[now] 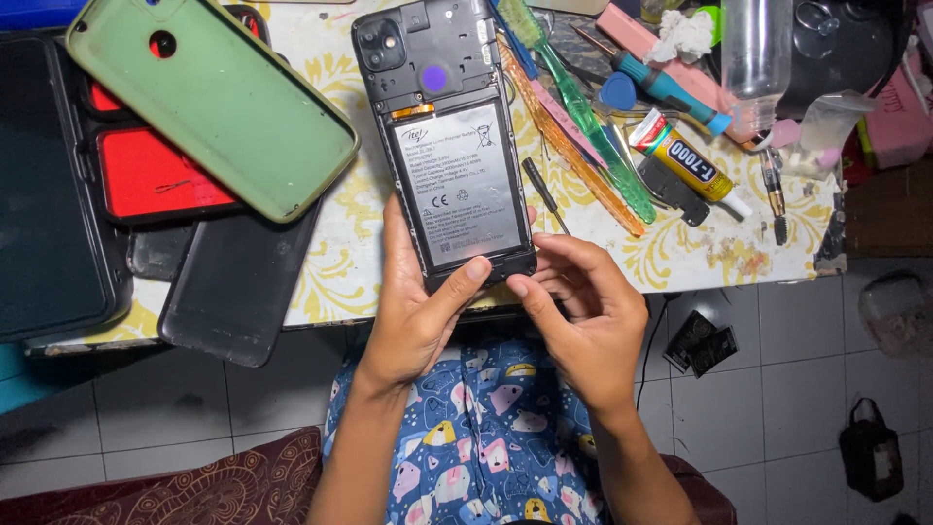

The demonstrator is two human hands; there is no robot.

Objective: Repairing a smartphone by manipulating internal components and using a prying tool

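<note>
Phone (pixel 455 146) with its back cover off lies face down on the patterned table (pixel 340 262), its lower end hanging over the near edge, where both hands meet it. Left hand (pixel 418 311) grasps the bottom end from underneath, thumb pressed on the lower rim of the frame just below the grey battery (pixel 465 185). Right hand (pixel 583 321) is loosely curled, holding nothing that I can see, its thumb tip touching the bottom right corner of the frame. To my eye this looks like the stage of working at the lower edge of the opened body, feeling for a seam or a catch beside the battery; the next move would call for a firm hold from the left hand and a careful thumbnail or thin tool at that corner, without flexing the board. A small dark screwdriver (pixel 542 192) lies just beside the phone, with a tube of glue (pixel 688 160) and a green toothbrush (pixel 583 112) further right. A green back cover (pixel 214 102) rests to the left over a red and black tray (pixel 155 175). The left fingers are hidden under the phone, the screen side cannot be seen, and the clutter at the top right is cut off and hard to sort out.
</note>
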